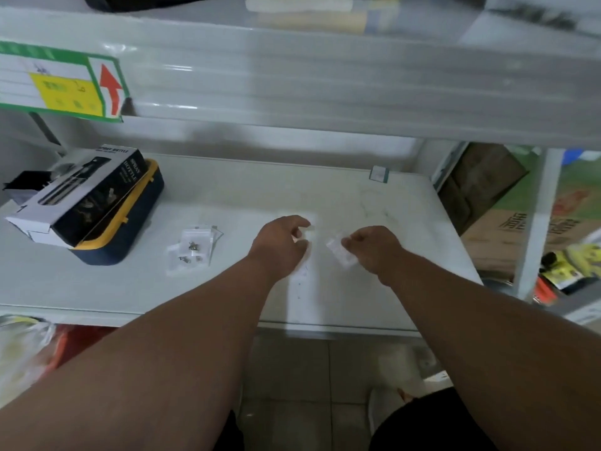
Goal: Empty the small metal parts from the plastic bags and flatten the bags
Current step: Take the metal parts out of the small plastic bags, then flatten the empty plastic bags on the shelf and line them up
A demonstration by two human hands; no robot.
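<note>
Both my hands hover over the middle of a white shelf (406,229). My right hand (374,247) pinches a small clear plastic bag (340,253) by its upper edge, and the bag hangs down to the left of the fingers. My left hand (281,244) has its fingers curled, with a small pale bit between thumb and fingers; blur hides what that is. To the left lies a pile of several small clear bags (192,247) with small metal parts (190,252) in or on them. A faint white sheet (302,281) lies under my left hand.
A black and white spray bottle box (81,193) rests on a navy and yellow case (130,229) at the shelf's left. A thick white shelf beam (325,86) with a green label (61,83) hangs overhead. Cardboard boxes (507,229) stand to the right, beyond a white post (536,222).
</note>
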